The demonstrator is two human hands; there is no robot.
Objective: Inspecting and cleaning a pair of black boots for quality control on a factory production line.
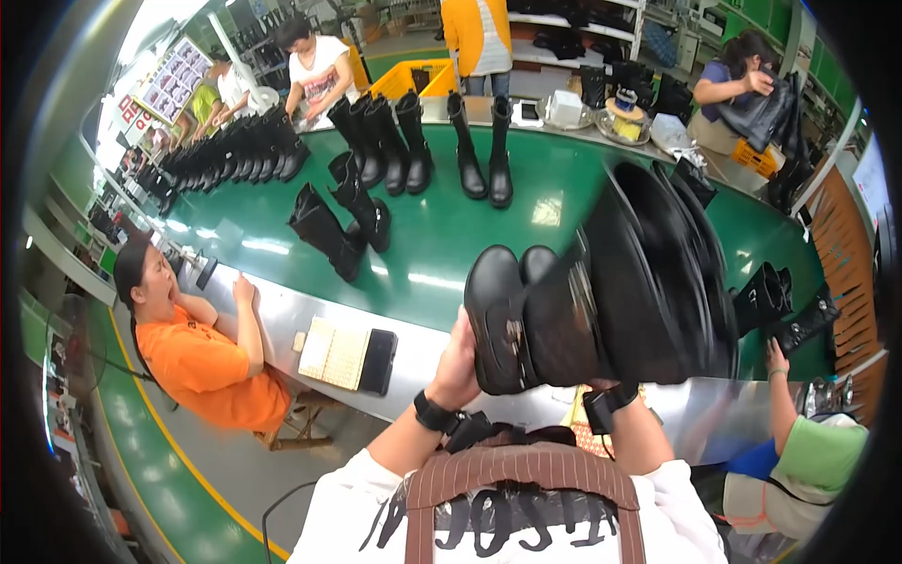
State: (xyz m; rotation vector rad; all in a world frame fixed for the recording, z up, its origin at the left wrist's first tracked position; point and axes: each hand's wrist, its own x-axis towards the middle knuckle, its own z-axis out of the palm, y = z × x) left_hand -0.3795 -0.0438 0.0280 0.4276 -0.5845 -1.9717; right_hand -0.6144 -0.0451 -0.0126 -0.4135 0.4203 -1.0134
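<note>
A pair of black boots (pixel 554 324) is held up in front of me, tilted, with toes to the left and wide shaft openings to the right. The shafts are smeared by motion. My left hand (pixel 458 362) is closed around the foot of the nearer boot, with its thumb along the side. Beneath the shafts, my right hand (pixel 604 384) helps hold the pair; its fingers are mostly hidden behind the leather. Metal buckles show near the ankles. Below and beyond the pair lies a green table (pixel 442 240) with a metal edge strip.
Several black boots (pixel 390 141) stand across the table, and two lean boots (pixel 329 230) are nearer. A notebook (pixel 331 352) and dark phone (pixel 378 362) lie on the metal edge. A person in orange (pixel 207 348) sits left; a green-sleeved arm (pixel 785 404) touches a boot (pixel 808 322) at right.
</note>
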